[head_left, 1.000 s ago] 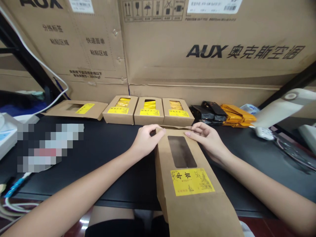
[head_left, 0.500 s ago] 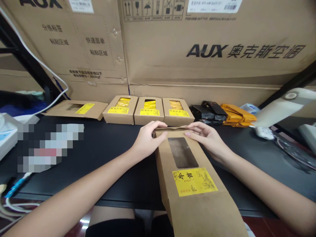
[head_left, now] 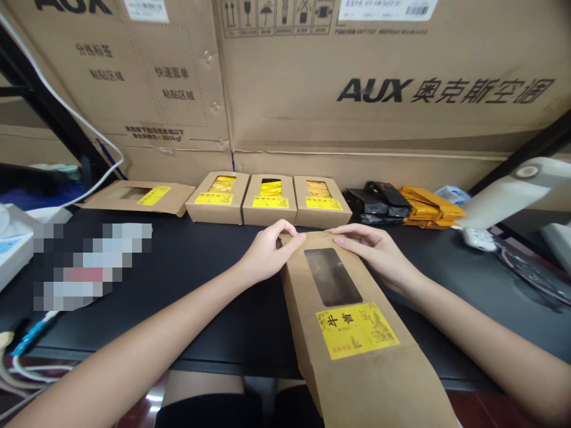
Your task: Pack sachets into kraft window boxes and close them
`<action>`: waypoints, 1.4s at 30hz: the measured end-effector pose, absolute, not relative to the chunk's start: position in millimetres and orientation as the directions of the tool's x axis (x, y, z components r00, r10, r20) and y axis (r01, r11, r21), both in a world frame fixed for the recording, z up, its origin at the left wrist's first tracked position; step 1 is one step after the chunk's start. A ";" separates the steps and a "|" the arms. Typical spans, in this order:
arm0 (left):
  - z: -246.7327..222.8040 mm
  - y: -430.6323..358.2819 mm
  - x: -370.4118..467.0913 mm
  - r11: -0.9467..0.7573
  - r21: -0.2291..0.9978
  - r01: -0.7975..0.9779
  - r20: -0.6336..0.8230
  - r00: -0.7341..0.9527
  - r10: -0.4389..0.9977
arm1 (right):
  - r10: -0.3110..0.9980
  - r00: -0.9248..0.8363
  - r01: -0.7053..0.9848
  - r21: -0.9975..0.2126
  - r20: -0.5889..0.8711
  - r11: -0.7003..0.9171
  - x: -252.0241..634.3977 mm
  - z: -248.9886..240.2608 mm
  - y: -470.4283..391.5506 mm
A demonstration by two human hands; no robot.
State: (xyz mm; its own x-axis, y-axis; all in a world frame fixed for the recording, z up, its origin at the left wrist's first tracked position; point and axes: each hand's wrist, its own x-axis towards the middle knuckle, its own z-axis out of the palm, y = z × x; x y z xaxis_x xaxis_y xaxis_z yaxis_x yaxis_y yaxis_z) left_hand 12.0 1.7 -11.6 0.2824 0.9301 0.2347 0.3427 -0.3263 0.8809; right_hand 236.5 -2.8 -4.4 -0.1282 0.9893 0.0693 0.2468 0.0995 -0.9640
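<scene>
A long kraft paper box with a dark window and a yellow label stretches from the middle of the black table toward me, past its front edge. At its far end, my left hand grips the left corner, thumb on top and fingers curled behind. The right corner of that same end is held by my right hand, thumb over the top edge, the other fingers beyond it. The fingertips behind the end are partly hidden.
Three filled kraft boxes stand along the back, beside a flat kraft box. Black packets and orange packets lie to their right, near a white lamp-like object. Large cartons form the back wall. Cables lie at the left.
The flap that stood up at the box's far end is now folded down between my hands. The near part of the box has shifted slightly right.
</scene>
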 end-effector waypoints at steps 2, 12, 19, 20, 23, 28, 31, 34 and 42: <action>-9.9 1.2 11.4 -0.337 0.872 0.354 0.233 0.306 0.923 | 0.989 -0.124 0.258 -0.960 0.078 0.108 237.3 -4.9 -2.3; -9.3 4.1 10.3 -0.282 0.896 0.344 0.166 0.329 0.930 | 0.984 -0.136 0.290 -0.945 0.119 0.154 233.9 -2.8 -4.5; -6.4 2.1 10.2 -0.297 0.875 0.382 0.173 0.326 0.929 | 0.985 -0.157 0.275 -0.956 0.065 0.107 234.8 -3.2 -4.2; -6.2 1.9 10.1 -0.303 0.871 0.386 0.180 0.324 0.929 | 0.985 -0.162 0.260 -0.960 0.060 0.101 235.1 -3.4 -4.1; -6.0 0.9 9.5 -0.324 0.859 0.398 0.205 0.313 0.928 | 0.982 -0.184 0.213 -0.973 0.051 0.091 234.9 -4.0 -4.3; -6.9 -0.8 7.3 -0.356 0.871 0.340 0.230 0.359 0.905 | 0.985 -0.155 0.144 -0.984 0.078 0.101 232.0 -6.4 -5.4; -8.3 -0.1 6.5 -0.375 0.872 0.314 0.242 0.389 0.889 | 0.988 -0.122 0.141 -0.983 0.098 0.115 230.3 -7.8 -5.8; -10.0 2.4 7.1 -0.379 0.883 0.278 0.254 0.397 0.882 | 0.989 -0.092 0.145 -0.981 0.114 0.127 229.4 -8.5 -6.2; -12.7 6.5 9.7 -0.254 0.955 0.151 0.177 0.395 0.902 | 0.997 -0.033 0.090 -0.993 0.072 0.075 227.4 -11.2 -4.8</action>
